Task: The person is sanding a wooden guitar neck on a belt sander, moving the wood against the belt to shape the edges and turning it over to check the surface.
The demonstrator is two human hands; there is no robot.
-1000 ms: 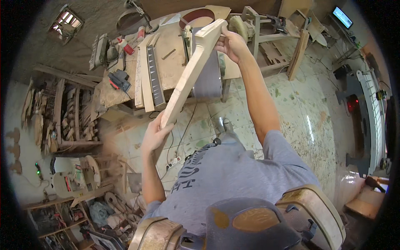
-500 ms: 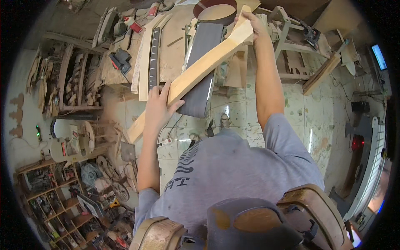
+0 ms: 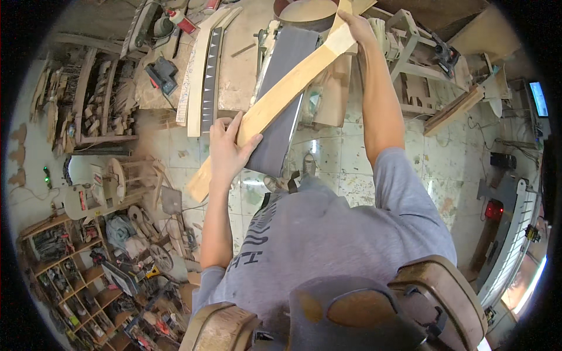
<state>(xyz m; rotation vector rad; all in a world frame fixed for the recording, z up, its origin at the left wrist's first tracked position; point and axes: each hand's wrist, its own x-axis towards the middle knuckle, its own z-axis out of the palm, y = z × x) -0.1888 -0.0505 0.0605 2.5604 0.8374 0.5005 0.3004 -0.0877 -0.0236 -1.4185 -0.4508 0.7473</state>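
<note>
A long, angled wooden workpiece [image 3: 287,93] lies slantwise above the dark abrasive belt [image 3: 293,50] of a belt sander, its bent end up by the right hand [image 3: 360,32] and its straight tail poking out past the left wrist. The right hand grips the wood around the bend; the left hand [image 3: 228,149] lies over the straight length, fingers and thumb spread to either side of it in a light hold. Whether wood and belt touch, or whether the belt runs, cannot be told. The likeliest trouble is for the left hand: its thumb reaches over the belt's edge, so a slip or a dip of the wood could scrape skin, if the belt moves. A moving belt might also snatch the slanted piece and twist it out of that loose hold, and uneven pressure between the hands could gouge one edge. The bend may catch on the sander's frame, should the piece be swung. On the surface [image 3: 237,82] alongside, a strip patterned with white triangles [image 3: 208,99] stands just beside the sander's left, where the projecting tail could knock it during a wide turn.
</note>
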